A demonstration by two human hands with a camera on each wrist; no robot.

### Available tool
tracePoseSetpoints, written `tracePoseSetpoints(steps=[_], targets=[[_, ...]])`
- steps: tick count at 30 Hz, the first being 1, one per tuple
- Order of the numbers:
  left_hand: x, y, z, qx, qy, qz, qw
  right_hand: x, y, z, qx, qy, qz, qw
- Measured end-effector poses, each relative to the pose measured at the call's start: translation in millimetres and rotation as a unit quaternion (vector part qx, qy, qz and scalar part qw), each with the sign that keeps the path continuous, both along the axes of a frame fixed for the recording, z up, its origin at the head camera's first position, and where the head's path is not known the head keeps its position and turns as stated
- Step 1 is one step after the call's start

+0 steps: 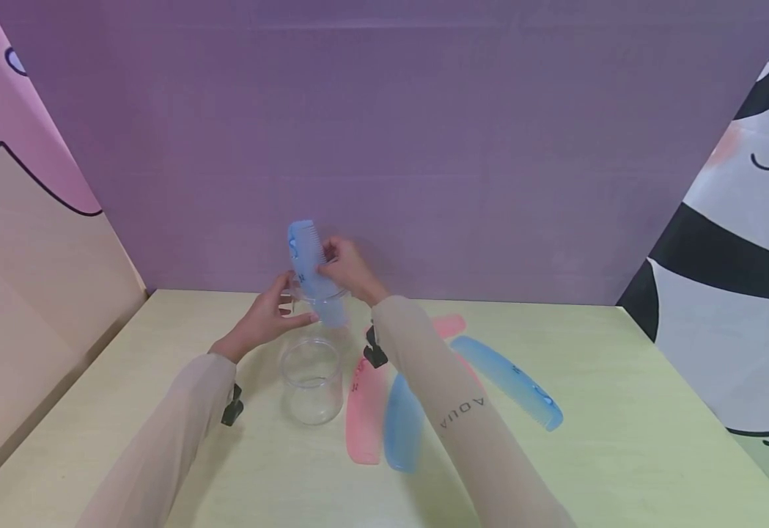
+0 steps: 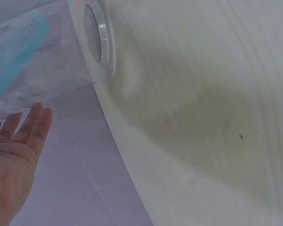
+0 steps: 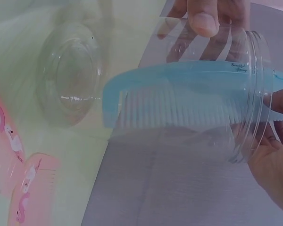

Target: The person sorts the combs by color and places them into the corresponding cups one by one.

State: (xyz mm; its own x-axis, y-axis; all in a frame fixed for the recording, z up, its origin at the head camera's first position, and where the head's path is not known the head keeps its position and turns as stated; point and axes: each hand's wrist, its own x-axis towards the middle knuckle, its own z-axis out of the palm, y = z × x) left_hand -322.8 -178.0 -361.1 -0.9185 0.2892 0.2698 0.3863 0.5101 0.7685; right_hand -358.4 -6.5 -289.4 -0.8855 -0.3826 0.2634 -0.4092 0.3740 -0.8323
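A blue comb point(image 1: 304, 249), teeth along one edge, stands tilted with its lower part inside a clear plastic jar point(image 3: 179, 141). Near the jar's mouth my right hand point(image 1: 352, 273) pinches the comb between thumb and fingers. My left hand point(image 1: 267, 317) holds the jar's side below the rim, thumb in front and fingers behind. From the left wrist, the left hand point(image 2: 16, 160) shows its fingers against the clear wall, with the blue comb point(image 2: 19, 52) visible through it.
In front of the held jar is another clear round container point(image 1: 311, 389). To its right lie a pink comb point(image 1: 366, 418), a blue comb point(image 1: 402, 433) and a further blue comb point(image 1: 509, 378). More pink shows behind the right sleeve. A purple wall point(image 1: 490, 161) borders the table's back.
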Motion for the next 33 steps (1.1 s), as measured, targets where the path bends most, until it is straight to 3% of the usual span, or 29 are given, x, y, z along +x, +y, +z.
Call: tracePoseSetpoints(steps=[3,15,23,26,29,33], targets=[[-5.3,-2.5,-5.6,-0.001,0.003,-0.002,1.0000,-0.2,-1,-0.1,0.019,0.000,-0.003,0.9998],[-5.2,-2.8,-5.4,0.007,0.001,-0.005,1.0000,-1.3,-5,-2.8,0.062,0.031,-0.009,0.9975],[19.4,5.6,19.1,0.007,0.000,-0.013,0.9999,-0.4,-5,-3.9,0.084,0.070,-0.012,0.9939],[22.5,5.9,21.8,0.005,-0.006,-0.011,0.9999,0.2,-5,-4.1,0.101,0.076,-0.013,0.9919],[18.8,4.7,17.7,0.006,-0.009,-0.010,0.9999,0.2,-5,-3.9,0.108,0.073,-0.011,0.9913],[4.5,-0.2,3.9,0.005,-0.005,-0.008,0.9999,-4.1,-4,-5.9,0.111,0.073,-0.010,0.9911]])
